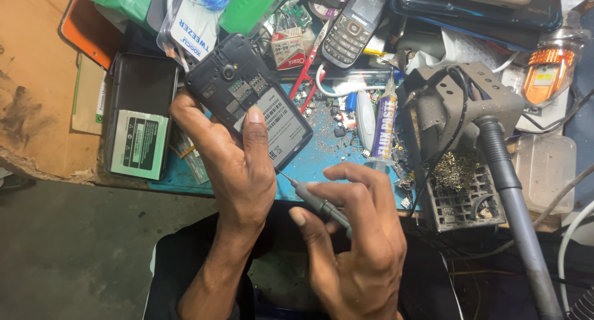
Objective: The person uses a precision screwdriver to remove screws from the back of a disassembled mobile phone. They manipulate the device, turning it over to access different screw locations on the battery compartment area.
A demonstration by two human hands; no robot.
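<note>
Lying tilted with its back cover off, one black smartphone (250, 100) rested in the left hand (238, 165), whose fingers were clamped around its lower end, thumb pressed flat on the pale label in the battery bay. At about four o'clock from the phone, the right hand (359, 239) had its fingers pinched together on one slim grey screwdriver (312, 199), the fine tip reaching the phone's lower edge; the tip itself was too thin to make out clearly. At nine o'clock from the phone lay one dark tray (141, 78) with one green-and-white battery (139, 143) on it. At one o'clock sat one grey keypad phone (352, 26), and between the two phones ran one pair of red-handled cutters (307, 69), partly buried under clutter. At three o'clock stood one white tube of flux paste (383, 125), and beyond it one grey soldering stand (461, 97) with a thick grey hose (513, 202) running out of the picture at five o'clock. One orange-topped lamp-like object (550, 63) at the far three o'clock edge was hard to identify. All this crowded the blue bench top (322, 165), strewn with small parts too tiny to count. The person's forearms were cut off by the bottom edge.
</note>
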